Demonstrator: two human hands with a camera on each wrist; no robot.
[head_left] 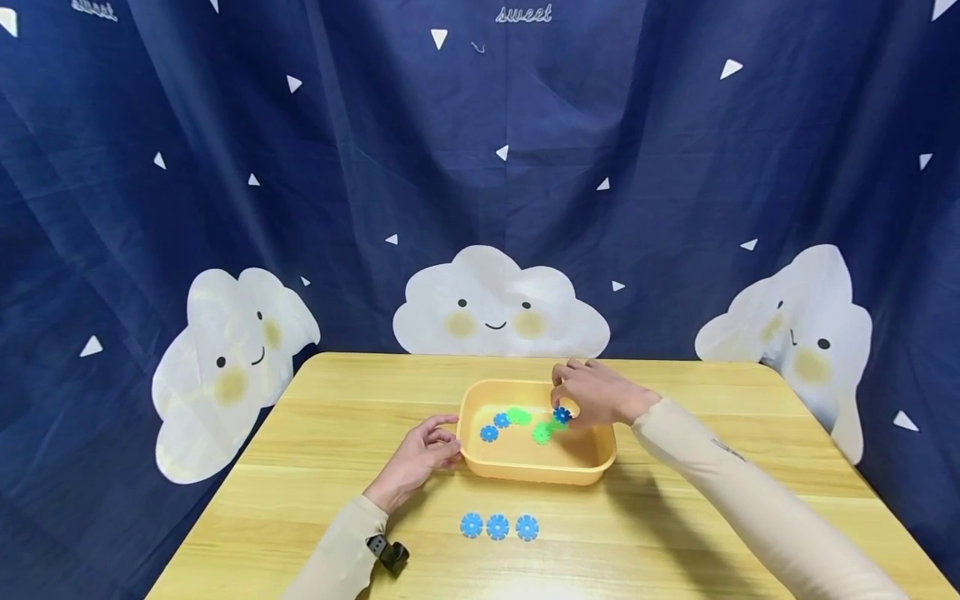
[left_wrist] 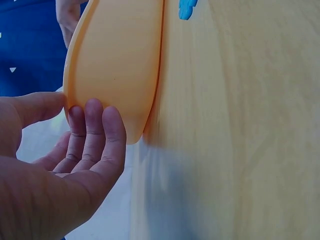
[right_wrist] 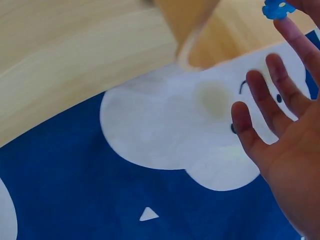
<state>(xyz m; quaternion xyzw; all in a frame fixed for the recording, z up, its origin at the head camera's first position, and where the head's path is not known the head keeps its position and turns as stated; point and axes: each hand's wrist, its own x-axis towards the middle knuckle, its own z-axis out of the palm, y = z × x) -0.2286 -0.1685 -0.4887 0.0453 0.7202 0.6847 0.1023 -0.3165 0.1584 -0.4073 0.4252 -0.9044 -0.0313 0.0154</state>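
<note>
My right hand (head_left: pixel 600 395) is over the right part of a yellow plastic basin (head_left: pixel 525 472). Thumb and index finger pinch a blue notched disc (head_left: pixel 562 415), a snowflake-shaped building piece also seen at the top of the right wrist view; the other fingers spread apart there. At the basin's left end my left hand (head_left: pixel 420 457) holds its rim, thumb at the edge and fingers against the outer wall (left_wrist: pixel 115 60). Inside the basin lie blue discs (head_left: pixel 489 433) and green discs (head_left: pixel 542 432), some overlapping. Part of the basin's interior is hidden behind my right hand.
Three blue discs (head_left: pixel 497 527) lie in a row on the wooden table (head_left: pixel 315 467), nearer than the basin. A dark blue curtain (head_left: pixel 480 200) with white clouds hangs behind the table. A black device (head_left: pixel 388 555) sits at the left wrist.
</note>
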